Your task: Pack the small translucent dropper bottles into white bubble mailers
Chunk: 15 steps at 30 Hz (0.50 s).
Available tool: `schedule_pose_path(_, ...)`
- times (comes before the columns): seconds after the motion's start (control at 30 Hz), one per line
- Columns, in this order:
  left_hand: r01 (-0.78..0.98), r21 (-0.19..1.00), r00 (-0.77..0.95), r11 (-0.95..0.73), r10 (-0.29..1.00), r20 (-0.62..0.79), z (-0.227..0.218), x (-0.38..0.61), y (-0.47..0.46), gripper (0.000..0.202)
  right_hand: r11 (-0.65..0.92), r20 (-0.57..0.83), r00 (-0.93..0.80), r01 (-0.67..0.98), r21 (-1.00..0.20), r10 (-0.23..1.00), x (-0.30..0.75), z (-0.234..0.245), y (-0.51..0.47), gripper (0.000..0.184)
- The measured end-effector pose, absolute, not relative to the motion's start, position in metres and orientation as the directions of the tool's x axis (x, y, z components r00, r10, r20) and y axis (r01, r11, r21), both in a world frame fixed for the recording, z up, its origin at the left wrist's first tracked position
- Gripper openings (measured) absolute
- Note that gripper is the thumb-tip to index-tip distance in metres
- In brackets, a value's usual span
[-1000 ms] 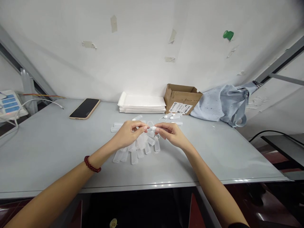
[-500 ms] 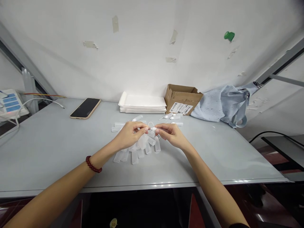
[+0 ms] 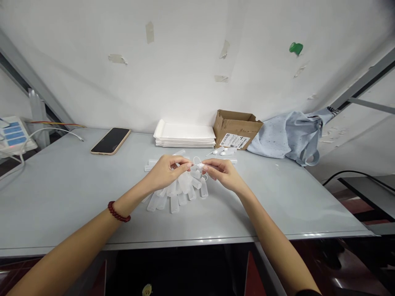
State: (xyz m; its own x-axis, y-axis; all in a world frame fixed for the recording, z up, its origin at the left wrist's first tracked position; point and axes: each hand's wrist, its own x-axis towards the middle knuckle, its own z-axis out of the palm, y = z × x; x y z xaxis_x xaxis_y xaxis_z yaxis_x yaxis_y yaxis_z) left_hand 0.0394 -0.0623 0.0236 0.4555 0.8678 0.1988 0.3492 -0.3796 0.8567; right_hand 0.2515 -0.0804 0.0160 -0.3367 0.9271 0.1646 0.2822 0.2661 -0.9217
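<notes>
My right hand [image 3: 221, 172] pinches a small plastic bottle by its white neck [image 3: 200, 166], which points left; the fingers hide most of its body. A thin white loop [image 3: 196, 158] arches over the neck. My left hand [image 3: 170, 170] is closed, thumb and fingertips pressed together close to the bottle's tip. What it pinches is too small to make out. Beneath both hands lies a loose heap of translucent flat plastic bottles [image 3: 175, 204], partly covered by the left hand. Several bottles with white tops [image 3: 227, 152] lie behind the right hand.
A stack of white padded envelopes [image 3: 185, 135] stands against the wall beside an open cardboard box [image 3: 236, 130]. A light blue cloth bag [image 3: 284, 133] lies to the right. At the back left rests a phone [image 3: 111, 141], with a white cable [image 3: 55, 128] further left.
My left hand has shifted slightly left and up, its fingertips a little further from the bottle's neck. My right hand keeps its grip almost unmoved.
</notes>
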Motion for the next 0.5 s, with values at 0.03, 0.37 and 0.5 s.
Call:
schedule_pose_path(0.03,0.353,0.861,0.447,-0.366,0.874,0.188,0.0236,0.0392,-0.0620,0.025,0.264,0.165,-0.331,0.279,-0.923,0.929,0.2516,0.0160,-0.0803,0.029)
schedule_pose_path(0.37,0.373,0.865,0.412,-0.334,0.895,0.168,0.0201,0.0430,-0.0606,0.025,0.301,0.172,-0.376,0.317,-0.900,0.910,0.2516,0.0131,-0.0794,0.032)
schedule_pose_path(0.5,0.361,0.867,0.418,-0.342,0.891,0.177,0.0186,0.0423,-0.0612,0.024,0.300,0.168,-0.379,0.323,-0.897,0.910,0.2509,0.0138,-0.0803,0.032)
